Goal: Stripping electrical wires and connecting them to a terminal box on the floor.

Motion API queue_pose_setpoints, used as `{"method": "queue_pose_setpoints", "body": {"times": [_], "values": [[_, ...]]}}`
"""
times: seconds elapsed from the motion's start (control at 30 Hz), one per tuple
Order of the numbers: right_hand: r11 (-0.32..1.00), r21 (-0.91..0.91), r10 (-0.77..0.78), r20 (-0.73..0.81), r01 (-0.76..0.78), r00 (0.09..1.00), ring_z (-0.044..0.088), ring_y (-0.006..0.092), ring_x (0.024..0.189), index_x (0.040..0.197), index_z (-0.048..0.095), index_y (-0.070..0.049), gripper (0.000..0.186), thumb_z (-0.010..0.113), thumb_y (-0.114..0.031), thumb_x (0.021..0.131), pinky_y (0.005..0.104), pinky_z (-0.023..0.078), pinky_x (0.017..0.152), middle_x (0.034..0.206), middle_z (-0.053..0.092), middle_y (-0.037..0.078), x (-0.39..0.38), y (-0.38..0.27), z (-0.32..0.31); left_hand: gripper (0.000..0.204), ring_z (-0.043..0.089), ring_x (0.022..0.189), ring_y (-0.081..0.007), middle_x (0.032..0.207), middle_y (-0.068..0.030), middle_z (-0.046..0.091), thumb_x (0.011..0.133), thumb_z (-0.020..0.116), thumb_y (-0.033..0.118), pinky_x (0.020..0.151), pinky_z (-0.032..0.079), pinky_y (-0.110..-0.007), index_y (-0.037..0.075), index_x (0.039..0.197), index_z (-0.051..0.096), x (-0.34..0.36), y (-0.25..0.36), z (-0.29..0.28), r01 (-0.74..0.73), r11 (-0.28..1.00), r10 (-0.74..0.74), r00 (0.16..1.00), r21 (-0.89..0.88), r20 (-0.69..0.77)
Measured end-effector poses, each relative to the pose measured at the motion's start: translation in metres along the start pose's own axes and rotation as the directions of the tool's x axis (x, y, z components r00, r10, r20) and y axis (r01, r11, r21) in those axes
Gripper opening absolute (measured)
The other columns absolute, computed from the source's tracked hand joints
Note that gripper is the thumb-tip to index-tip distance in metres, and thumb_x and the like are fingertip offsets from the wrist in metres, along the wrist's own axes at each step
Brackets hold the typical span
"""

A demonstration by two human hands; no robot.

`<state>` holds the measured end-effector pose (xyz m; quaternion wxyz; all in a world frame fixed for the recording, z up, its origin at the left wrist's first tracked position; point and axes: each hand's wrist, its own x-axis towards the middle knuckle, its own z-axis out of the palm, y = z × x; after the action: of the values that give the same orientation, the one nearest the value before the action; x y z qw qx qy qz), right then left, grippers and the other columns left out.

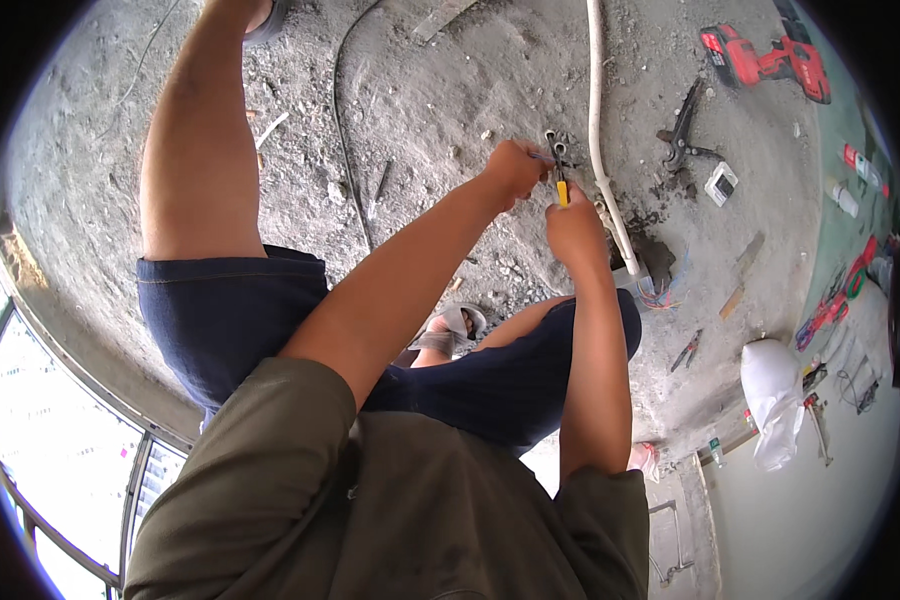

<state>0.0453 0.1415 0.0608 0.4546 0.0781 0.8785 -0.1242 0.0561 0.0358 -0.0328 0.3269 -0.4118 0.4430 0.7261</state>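
My right hand (pixel 570 230) is closed round a yellow-handled tool (pixel 563 192) with a dark upper part, which points away from me. My left hand (pixel 513 172) is closed just left of the tool's upper part, on what looks like a thin bluish wire (pixel 540 157), too small to make out clearly. Small light ring-shaped pieces at the tool's far end are also unclear. A white conduit (pixel 600 120) runs along the rough floor right of my hands, down to a dark hole (pixel 656 258) with loose coloured wires (pixel 658 295).
A red power tool (pixel 765 62), dark pliers (pixel 682 135), a small white device (pixel 720 183) and smaller pliers (pixel 686 348) lie to the right. A white sack (pixel 770 390) and more tools sit by the right wall. A dark cable (pixel 345 150) crosses the rubble-strewn floor (pixel 420 120).
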Motion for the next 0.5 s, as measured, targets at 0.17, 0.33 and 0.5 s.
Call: {"method": "queue_pose_setpoints", "body": {"times": [0.17,0.33,0.5], "values": [[0.993,0.121,-0.006,-0.073,0.015,0.997,0.057,0.0414,0.107,0.133,0.044,-0.005,0.051,0.048,-0.018,0.084,0.0469,0.044,0.09,0.113,0.061,0.025,0.003,0.006,0.006,0.013,0.052,0.057,-0.0123,0.073,-0.0052,0.063,0.086,0.065,0.014,0.045,0.04,-0.027,0.004,0.094,0.065,-0.001,0.0,0.005,0.021,1.0,-0.022,0.999,0.009,0.048],[0.927,0.376,0.002,0.002,-0.003,1.0,0.064,0.0376,0.086,0.13,0.045,-0.004,0.049,0.048,-0.015,0.082,0.0435,0.049,0.074,0.098,0.064,0.023,0.008,0.007,0.015,0.012,0.05,0.054,-0.0114,0.072,-0.0059,0.063,0.087,0.064,0.012,0.044,0.037,-0.027,0.003,0.095,0.066,0.0,0.004,-0.002,0.045,0.999,-0.046,0.997,-0.026,-0.056],[0.607,0.761,0.159,0.168,-0.231,0.973,0.041,0.0081,0.048,0.117,0.048,-0.015,0.037,0.048,-0.008,0.08,0.0246,0.035,0.039,0.067,0.043,-0.001,-0.008,-0.001,0.012,0.012,0.041,0.047,-0.0088,0.068,-0.0047,0.06,0.087,0.065,0.014,0.04,0.032,-0.026,0.003,0.089,0.064,-0.006,0.005,0.0,0.042,0.999,-0.042,0.999,0.018,-0.001]]}}
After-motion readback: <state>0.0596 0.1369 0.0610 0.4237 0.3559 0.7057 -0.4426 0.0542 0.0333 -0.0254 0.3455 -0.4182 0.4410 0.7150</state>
